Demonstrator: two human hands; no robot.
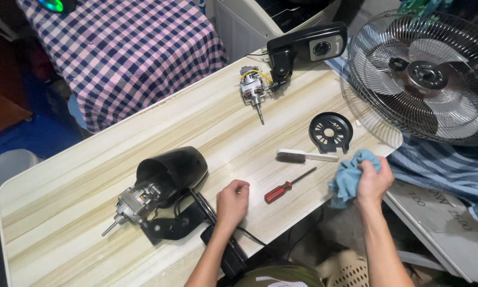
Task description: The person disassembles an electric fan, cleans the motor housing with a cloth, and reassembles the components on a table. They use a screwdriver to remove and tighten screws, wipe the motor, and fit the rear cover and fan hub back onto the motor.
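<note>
Stretching from lower left to upper right of the frame, the pale wood-grain worktop [90, 159] carries everything but the big things around it: a checked cloth [127, 48] draped over something at upper left, and a wire fan guard [425, 74] lying past the worktop's edge at upper right. At lower left of the worktop lies a black motor housing [172, 170] with a bare motor [135, 202] sticking out of it, shaft toward the left, and a black bracket [172, 226] just below. At top centre a black fan base [308, 48] with a dial sits beside a second motor [252, 91], its shaft pointing down the frame. A round black cover [330, 132] lies right of centre, near the guard. Below it, a small brush [302, 155] lies flat, and a red-handled screwdriver [287, 186] lies slanted just beneath the brush. At the right edge of the worktop the right hand [374, 180] has its grip closed on a blue rag [349, 178], bunched up and pressed to the worktop's edge. The left hand [232, 199] rests as a loose empty fist on the worktop at lower centre, between bracket and screwdriver, touching neither.
</note>
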